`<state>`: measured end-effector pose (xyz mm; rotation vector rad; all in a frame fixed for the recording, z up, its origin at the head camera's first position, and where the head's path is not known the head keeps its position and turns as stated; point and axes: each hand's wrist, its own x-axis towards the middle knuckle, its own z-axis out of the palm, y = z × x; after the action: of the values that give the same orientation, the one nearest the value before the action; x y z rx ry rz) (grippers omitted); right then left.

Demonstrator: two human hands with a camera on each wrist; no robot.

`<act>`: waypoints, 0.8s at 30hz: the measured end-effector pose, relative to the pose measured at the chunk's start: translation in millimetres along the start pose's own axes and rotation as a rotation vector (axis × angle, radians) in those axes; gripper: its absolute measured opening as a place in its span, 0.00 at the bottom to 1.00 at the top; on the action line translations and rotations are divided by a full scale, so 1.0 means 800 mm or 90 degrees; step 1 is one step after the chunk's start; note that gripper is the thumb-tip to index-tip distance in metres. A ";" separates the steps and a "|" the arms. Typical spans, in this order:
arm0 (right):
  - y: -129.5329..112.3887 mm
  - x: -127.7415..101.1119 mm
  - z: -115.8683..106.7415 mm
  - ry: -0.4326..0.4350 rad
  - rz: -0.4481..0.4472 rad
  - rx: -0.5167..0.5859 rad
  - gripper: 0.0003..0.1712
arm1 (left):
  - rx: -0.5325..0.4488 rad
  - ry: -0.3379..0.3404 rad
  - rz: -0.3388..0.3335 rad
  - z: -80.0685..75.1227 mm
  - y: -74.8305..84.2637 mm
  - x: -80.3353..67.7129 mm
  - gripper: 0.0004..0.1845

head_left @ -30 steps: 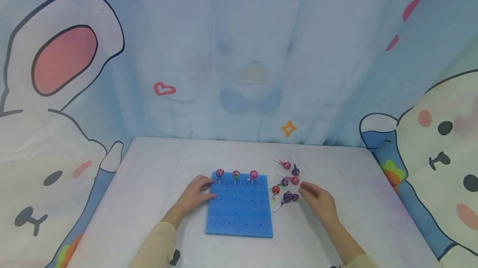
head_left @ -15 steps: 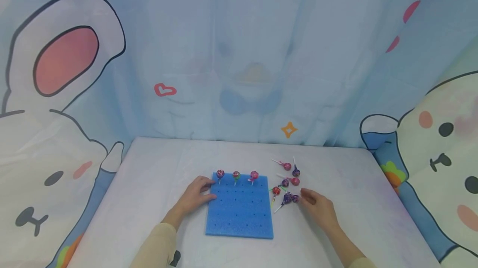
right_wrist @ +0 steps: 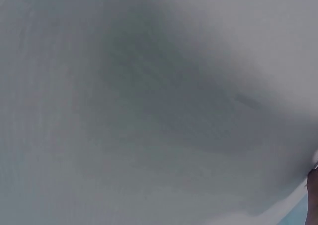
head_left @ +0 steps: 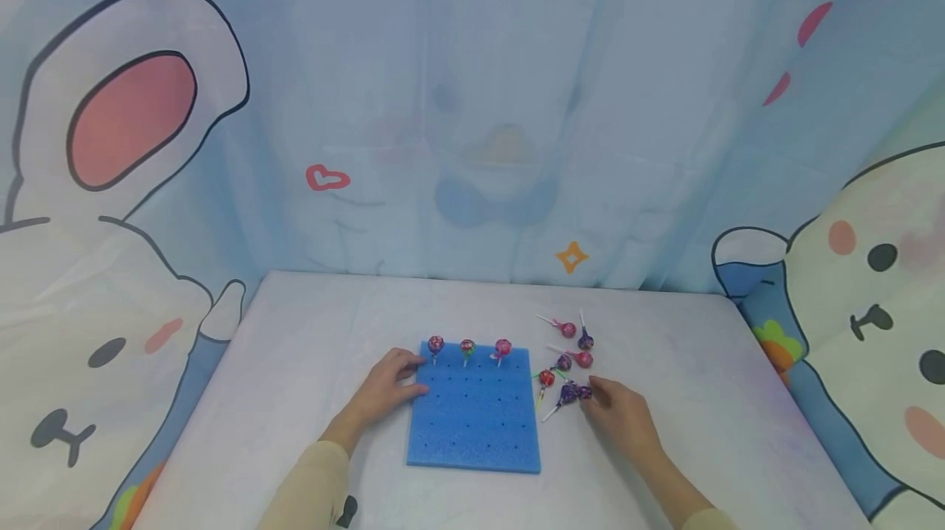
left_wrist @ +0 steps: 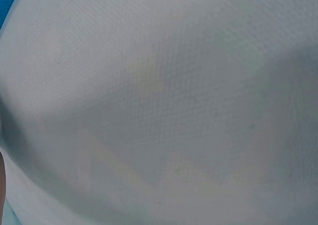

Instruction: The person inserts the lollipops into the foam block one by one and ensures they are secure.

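Left hand [head_left: 382, 386] has thumb and fingers spread along the blue foam board's [head_left: 476, 411] left edge, I'd guess bracing it around three upright lollipops [head_left: 467, 347]. Right hand [head_left: 623, 418] reaches a purple lollipop [head_left: 568, 393] beside the board, fingertips close in; I can't tell whether they pinch it.

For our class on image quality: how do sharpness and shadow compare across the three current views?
Head: soft, fairly even light, holes in the blue board distinct, a faint shadow beside the right hand; left wrist: dim tabletop, weave visible in places, broad soft shadow; right wrist: darker, blurrier, weave hardly visible under a wide shadow.
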<state>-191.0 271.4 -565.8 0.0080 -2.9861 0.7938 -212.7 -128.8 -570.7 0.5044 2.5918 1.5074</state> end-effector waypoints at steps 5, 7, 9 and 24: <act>-0.004 0.001 0.003 0.016 -0.024 -0.046 0.24 | 0.010 0.000 -0.001 0.000 0.002 0.000 0.25; -0.006 0.001 0.004 0.020 -0.028 -0.058 0.24 | 0.014 0.001 0.003 0.000 0.003 0.000 0.25; -0.008 0.000 0.003 0.022 -0.027 -0.068 0.23 | 0.014 0.000 0.002 0.000 0.002 0.000 0.25; -0.002 0.001 0.007 0.059 -0.042 -0.050 0.20 | 0.009 -0.005 -0.001 0.000 -0.003 0.001 0.25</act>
<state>-192.2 267.4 -569.9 0.0641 -2.9105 0.6518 -213.9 -129.8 -572.1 0.5098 2.5979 1.4846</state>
